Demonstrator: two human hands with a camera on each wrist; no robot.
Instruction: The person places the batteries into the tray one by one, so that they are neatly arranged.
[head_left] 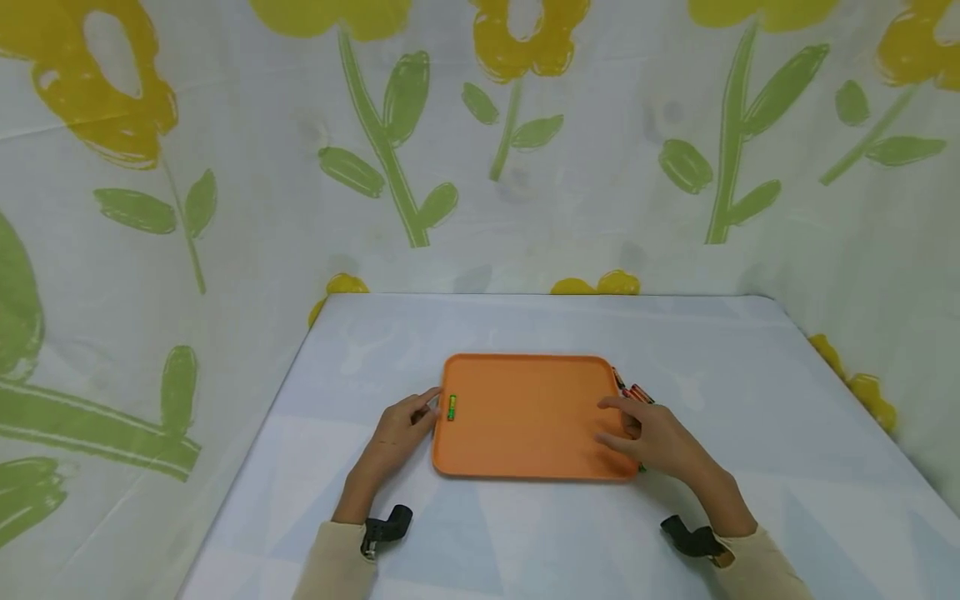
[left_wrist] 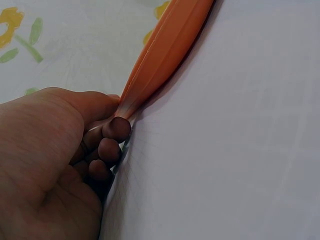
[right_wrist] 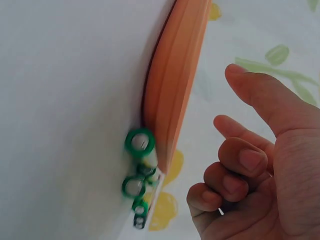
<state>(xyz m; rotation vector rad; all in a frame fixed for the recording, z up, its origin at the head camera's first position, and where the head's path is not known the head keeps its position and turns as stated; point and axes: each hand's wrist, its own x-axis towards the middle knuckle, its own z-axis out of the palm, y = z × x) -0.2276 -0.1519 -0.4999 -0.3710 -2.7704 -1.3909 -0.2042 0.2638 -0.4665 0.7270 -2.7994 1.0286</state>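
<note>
Orange tray (head_left: 525, 425), green battery (head_left: 452, 407) aboard: I see the left hand (head_left: 395, 432) pinching its edge, the right hand (head_left: 662, 440) hovering, released.

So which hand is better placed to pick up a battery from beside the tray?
Probably the right hand: it hovers at the right edge of the tray, near the batteries, thumb and index finger apart, holding nothing. The left hand is at the opposite edge.
</note>
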